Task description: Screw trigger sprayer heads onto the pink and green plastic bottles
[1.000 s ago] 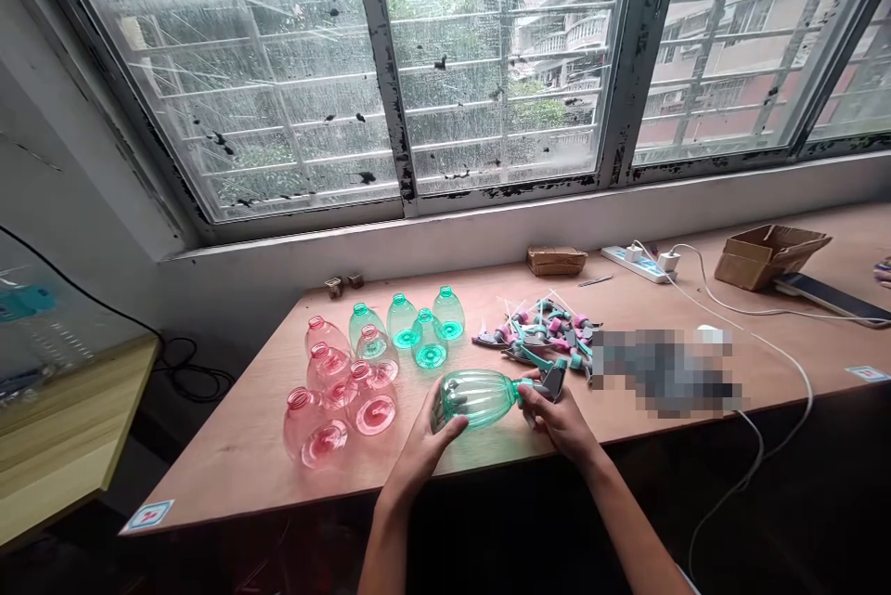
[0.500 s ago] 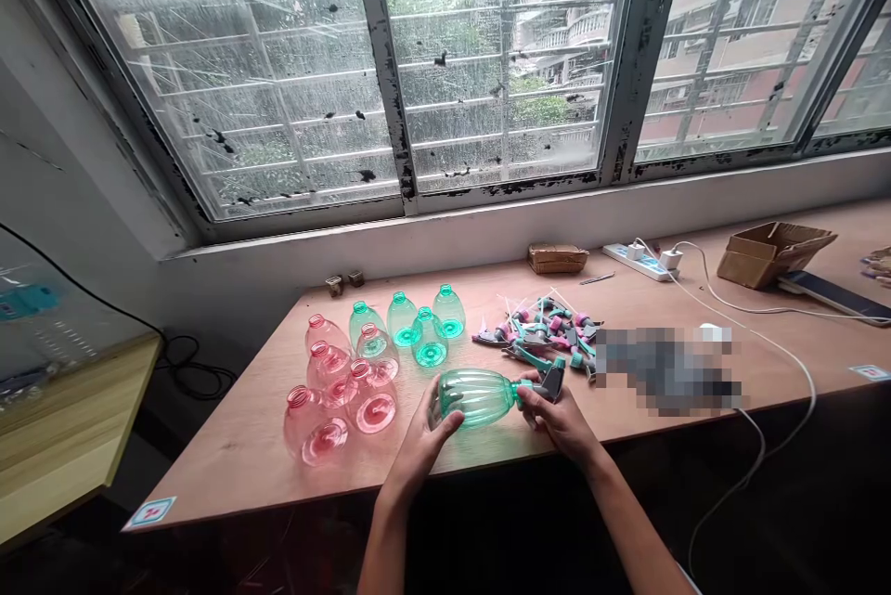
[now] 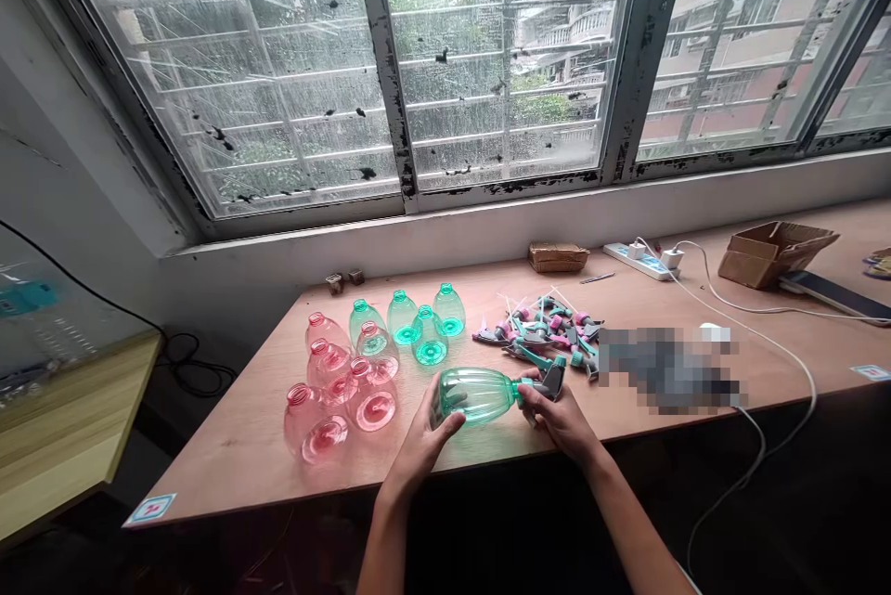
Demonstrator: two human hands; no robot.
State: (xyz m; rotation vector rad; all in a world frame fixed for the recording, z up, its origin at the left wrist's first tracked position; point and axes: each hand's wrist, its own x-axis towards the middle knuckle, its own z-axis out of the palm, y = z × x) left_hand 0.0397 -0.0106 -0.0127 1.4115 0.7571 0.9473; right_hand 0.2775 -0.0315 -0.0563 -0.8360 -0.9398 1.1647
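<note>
One long plywood table (image 3: 264, 446). One clear green ribbed plastic bottle (image 3: 480, 394), on its side at the table's near edge, your left hand (image 3: 424, 442) cupped round its base. One grey-and-green trigger sprayer head (image 3: 549, 379) at its neck, pinched by your right hand (image 3: 561, 419). One blue-edged corner sticker (image 3: 149, 509), print unreadable.

Five pink bottles (image 3: 370, 402), five green bottles (image 3: 480, 394), two cardboard boxes (image 3: 766, 253) and one power strip (image 3: 637, 259).

Plywood bench (image 3: 229, 446) under barred, paint-flecked window (image 3: 278, 84), grey wall (image 3: 48, 196) left, daylight, wooden side table (image 3: 62, 428) at left.
</note>
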